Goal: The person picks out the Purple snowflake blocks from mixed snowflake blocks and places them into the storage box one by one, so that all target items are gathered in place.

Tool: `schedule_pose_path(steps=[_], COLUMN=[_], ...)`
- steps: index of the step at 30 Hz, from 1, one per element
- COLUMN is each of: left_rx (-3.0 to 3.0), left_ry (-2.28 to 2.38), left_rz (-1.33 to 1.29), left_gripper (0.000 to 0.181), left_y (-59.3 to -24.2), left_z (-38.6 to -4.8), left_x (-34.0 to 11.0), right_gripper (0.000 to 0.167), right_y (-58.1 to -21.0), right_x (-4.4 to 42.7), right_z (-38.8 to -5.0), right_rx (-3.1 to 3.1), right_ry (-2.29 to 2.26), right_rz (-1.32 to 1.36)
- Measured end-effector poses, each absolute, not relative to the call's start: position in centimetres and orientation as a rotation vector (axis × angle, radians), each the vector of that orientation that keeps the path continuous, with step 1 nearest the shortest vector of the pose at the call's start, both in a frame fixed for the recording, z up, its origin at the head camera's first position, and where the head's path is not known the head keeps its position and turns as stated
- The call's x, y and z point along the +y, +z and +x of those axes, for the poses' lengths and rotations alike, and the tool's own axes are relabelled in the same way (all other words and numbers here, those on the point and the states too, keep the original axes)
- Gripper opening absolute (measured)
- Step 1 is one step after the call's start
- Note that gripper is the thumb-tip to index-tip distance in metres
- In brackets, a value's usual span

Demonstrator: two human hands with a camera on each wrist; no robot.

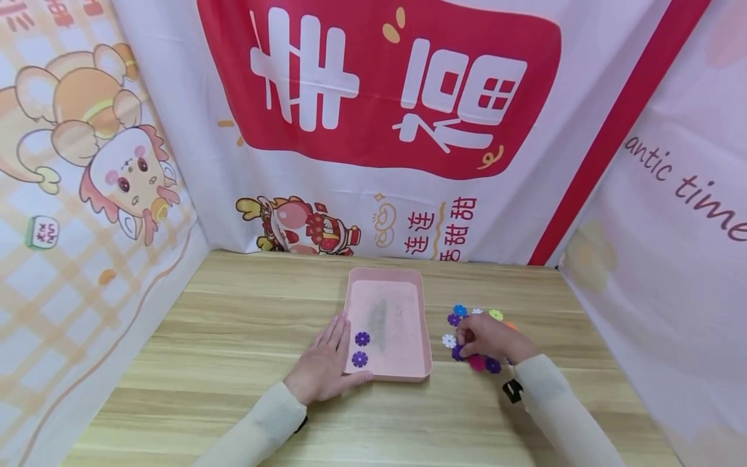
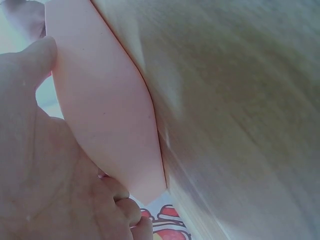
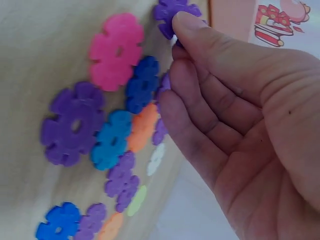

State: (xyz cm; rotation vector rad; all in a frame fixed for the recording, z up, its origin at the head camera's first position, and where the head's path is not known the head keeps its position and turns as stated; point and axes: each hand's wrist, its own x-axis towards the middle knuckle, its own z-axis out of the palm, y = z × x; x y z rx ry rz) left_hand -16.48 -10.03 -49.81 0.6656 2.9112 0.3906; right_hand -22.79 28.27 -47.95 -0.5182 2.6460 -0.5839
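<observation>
A shallow pink tray [image 1: 427, 353] sits on the wooden table. Two purple flower-shaped plastic discs lie inside it, one disc [image 1: 362, 339] just beyond the other disc [image 1: 359, 359]. My left hand [image 1: 320, 370] rests against the tray's near left corner, its fingers straight along the left wall and its thumb on the front rim. To the right of the tray, my right hand [image 1: 496, 337] pinches a purple flower disc [image 3: 167, 14] between thumb and forefinger. Under and around that hand spread loose flower discs, among them a pink disc [image 3: 117, 52] and a large purple disc [image 3: 74, 124].
Other loose discs are blue, orange, white and yellow-green, such as the white disc [image 1: 449, 340] and the yellow-green disc [image 1: 495, 314]. Printed cloth [image 1: 379, 175] hangs behind the table [image 1: 262, 292] and along both sides.
</observation>
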Motion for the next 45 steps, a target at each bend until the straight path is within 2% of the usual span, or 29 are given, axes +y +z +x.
schedule_pose_path(steps=[15, 28, 34, 45], left_rx=[2.907, 2.918, 2.922, 2.910], left_ry=[0.388, 0.399, 0.394, 0.391], left_rz=[0.669, 0.681, 0.689, 0.689], left_gripper=[0.115, 0.117, 0.118, 0.117], left_y=[-49.7, -50.0, -49.9, -49.7], left_z=[-16.5, -16.5, -16.3, -16.2], left_x=[-10.2, -10.2, -10.3, -10.3], right_gripper=[0.014, 0.006, 0.007, 0.008], right_y=[-43.4, -39.7, -40.1, -43.5], right_x=[26.2, 20.7, 17.3, 12.2], right_z=[-24.9, -28.9, -30.3, -31.8], right_rx=[2.668, 2.686, 2.702, 2.662], right_ry=[-0.529, -0.472, -0.421, -0.519], right_rz=[-0.635, -0.802, -0.846, -0.849])
